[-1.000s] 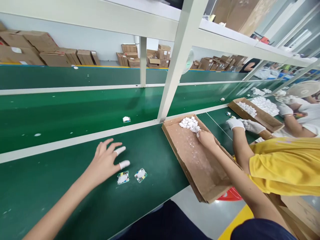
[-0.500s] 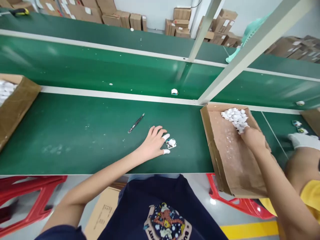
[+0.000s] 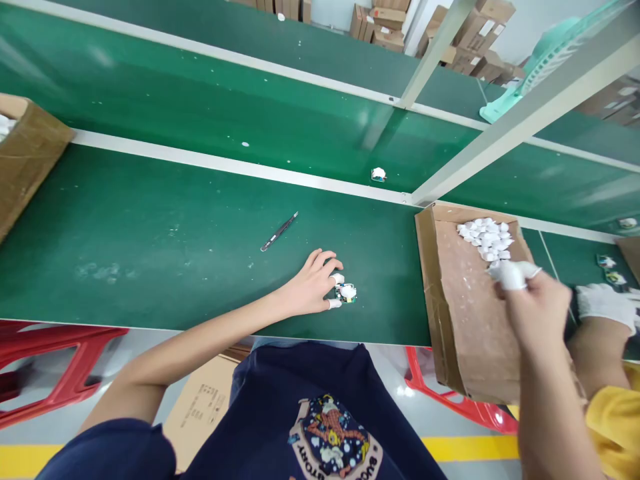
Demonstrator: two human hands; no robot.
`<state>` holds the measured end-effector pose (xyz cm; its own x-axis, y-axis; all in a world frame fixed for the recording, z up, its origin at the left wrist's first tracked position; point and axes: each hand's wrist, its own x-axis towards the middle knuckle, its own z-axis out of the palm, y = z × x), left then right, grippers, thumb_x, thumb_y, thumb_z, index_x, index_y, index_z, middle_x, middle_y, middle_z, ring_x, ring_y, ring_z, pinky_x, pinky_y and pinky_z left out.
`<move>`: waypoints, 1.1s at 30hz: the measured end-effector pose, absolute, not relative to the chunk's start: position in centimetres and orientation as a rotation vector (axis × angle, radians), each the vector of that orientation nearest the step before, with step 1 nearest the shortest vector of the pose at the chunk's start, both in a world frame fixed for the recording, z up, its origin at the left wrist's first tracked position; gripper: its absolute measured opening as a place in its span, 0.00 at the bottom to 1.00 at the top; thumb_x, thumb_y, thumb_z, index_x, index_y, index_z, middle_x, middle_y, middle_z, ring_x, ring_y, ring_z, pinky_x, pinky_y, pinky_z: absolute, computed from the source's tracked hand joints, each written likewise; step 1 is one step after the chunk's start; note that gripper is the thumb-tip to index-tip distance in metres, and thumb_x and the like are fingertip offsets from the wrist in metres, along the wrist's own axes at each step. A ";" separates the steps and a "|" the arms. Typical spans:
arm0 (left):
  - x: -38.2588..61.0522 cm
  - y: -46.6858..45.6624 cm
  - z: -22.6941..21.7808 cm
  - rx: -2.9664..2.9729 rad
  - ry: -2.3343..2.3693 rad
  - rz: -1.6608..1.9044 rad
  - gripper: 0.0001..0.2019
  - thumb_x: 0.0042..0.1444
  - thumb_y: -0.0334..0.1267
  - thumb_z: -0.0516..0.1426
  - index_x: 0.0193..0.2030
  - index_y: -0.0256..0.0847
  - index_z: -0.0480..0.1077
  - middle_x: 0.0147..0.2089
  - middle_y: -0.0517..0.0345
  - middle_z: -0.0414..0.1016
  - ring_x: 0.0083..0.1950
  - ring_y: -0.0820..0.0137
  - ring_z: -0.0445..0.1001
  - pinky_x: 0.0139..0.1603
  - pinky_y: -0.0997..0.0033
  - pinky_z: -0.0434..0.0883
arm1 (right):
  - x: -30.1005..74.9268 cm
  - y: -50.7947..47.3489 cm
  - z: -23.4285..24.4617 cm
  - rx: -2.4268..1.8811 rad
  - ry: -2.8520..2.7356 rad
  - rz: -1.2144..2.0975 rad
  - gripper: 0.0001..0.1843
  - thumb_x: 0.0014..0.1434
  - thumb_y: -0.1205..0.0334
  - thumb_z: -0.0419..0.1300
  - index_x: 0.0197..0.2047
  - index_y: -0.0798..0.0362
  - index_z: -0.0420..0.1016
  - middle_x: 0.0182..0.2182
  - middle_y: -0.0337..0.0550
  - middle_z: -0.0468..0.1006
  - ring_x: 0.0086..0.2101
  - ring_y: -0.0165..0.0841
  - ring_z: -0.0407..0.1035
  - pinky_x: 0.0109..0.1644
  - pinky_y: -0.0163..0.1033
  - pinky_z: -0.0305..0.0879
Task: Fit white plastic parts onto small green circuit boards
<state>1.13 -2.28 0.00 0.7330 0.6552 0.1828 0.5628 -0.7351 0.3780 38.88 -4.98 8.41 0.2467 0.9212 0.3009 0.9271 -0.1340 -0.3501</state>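
My left hand rests on the green table, its finger-cotted thumb and forefinger pinching a small circuit board with a white part. My right hand is raised over the open cardboard box, fingers with white cots closed in a pinch, apparently on a small white part that I can hardly make out. A heap of small white parts lies in the box's far corner.
Black tweezers lie on the table left of my left hand. A white piece sits on the conveyor belt behind the rail. A co-worker's gloved hand is at right. Another cardboard box stands at far left. Red stools below.
My right hand has lifted out of the heap toward me with fingers pinched. My left hand has closed on the board on the table. The camera tilted further down.
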 end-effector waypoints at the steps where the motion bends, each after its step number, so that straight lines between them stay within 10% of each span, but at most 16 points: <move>1: 1.2 -2.4 -0.1 2.650 0.962 0.447 0.09 0.53 0.42 0.60 0.36 0.38 0.74 0.53 0.46 0.66 0.61 0.51 0.56 0.66 0.40 0.52 | 35.5 -6.2 8.7 -1.955 -1.754 0.094 0.15 0.57 0.52 0.57 0.30 0.56 0.75 0.24 0.44 0.75 0.28 0.35 0.69 0.33 0.36 0.62; 5: 1.3 -3.1 -0.5 2.683 0.869 0.489 0.13 0.55 0.47 0.59 0.31 0.38 0.74 0.47 0.48 0.70 0.55 0.54 0.60 0.63 0.44 0.56 | 24.7 -9.5 6.1 -1.662 -1.980 0.643 0.10 0.62 0.57 0.54 0.43 0.50 0.74 0.38 0.44 0.77 0.33 0.33 0.71 0.38 0.37 0.67; 12: 0.8 -2.4 -0.8 2.620 0.778 0.502 0.19 0.55 0.36 0.58 0.54 0.40 0.67 0.63 0.42 0.60 0.64 0.50 0.53 0.59 0.46 0.56 | 22.8 -10.5 0.4 -1.723 -1.805 0.681 0.14 0.65 0.58 0.51 0.51 0.53 0.70 0.42 0.51 0.74 0.44 0.40 0.68 0.49 0.47 0.67; 19: 1.6 -2.9 -0.5 2.733 0.807 0.394 0.12 0.54 0.43 0.60 0.39 0.36 0.71 0.53 0.44 0.67 0.59 0.50 0.57 0.59 0.46 0.52 | 21.7 -10.8 0.5 -1.721 -1.894 0.499 0.15 0.65 0.58 0.53 0.53 0.52 0.70 0.39 0.49 0.73 0.41 0.39 0.69 0.47 0.45 0.68; 24: 1.4 -2.9 -0.6 2.671 0.814 0.448 0.28 0.47 0.50 0.66 0.51 0.36 0.68 0.55 0.42 0.65 0.60 0.50 0.56 0.59 0.45 0.52 | 20.8 -10.6 0.2 -1.523 -2.065 0.352 0.11 0.64 0.61 0.56 0.49 0.51 0.72 0.35 0.47 0.75 0.40 0.39 0.66 0.44 0.45 0.67; 33: 2.2 -3.2 -1.4 2.696 0.810 0.493 0.14 0.50 0.44 0.64 0.38 0.37 0.72 0.52 0.47 0.69 0.57 0.53 0.59 0.56 0.49 0.53 | 20.5 -10.8 0.6 -1.574 -1.963 0.579 0.10 0.63 0.59 0.56 0.44 0.53 0.76 0.35 0.46 0.71 0.36 0.36 0.65 0.39 0.42 0.65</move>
